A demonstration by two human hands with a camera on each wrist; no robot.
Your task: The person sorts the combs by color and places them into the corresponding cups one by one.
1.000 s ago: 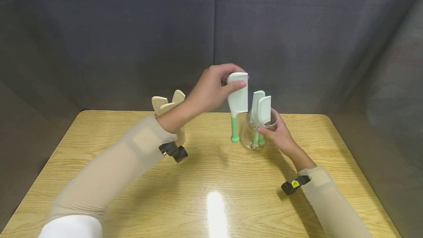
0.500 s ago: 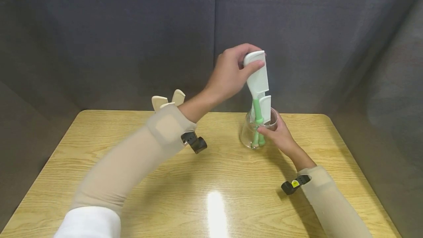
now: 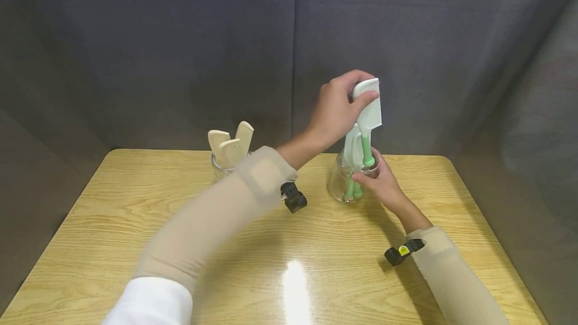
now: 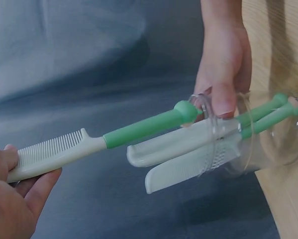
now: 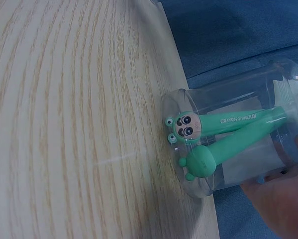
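Green-handled and white-toothed, a comb (image 3: 367, 114) hangs handle-down from the left hand (image 3: 338, 109), whose fingers pinch its toothed end. The rounded tip of the handle sits right at the rim of the clear glass jar (image 3: 349, 179), as the left wrist view shows, so this comb is at the mouth and not yet inside. Two more combs of the same kind (image 4: 188, 154) already stand in the jar, handles down on its bottom and toothed ends poking out above the rim. The right hand (image 3: 384, 184) wraps around the jar's side and holds it steady on the tabletop (image 3: 289, 245). As I judge it, two combs are stowed, the third is partway in, and what is left is lowering and letting go.

Further left on the tabletop stands a second glass (image 3: 223, 164) holding three cream-coloured combs (image 3: 231, 143), well apart from both hands. The tabletop is light wood grain with a bright glare spot near the front. Dark grey fabric panels (image 3: 180, 54) close it in behind and at both sides.
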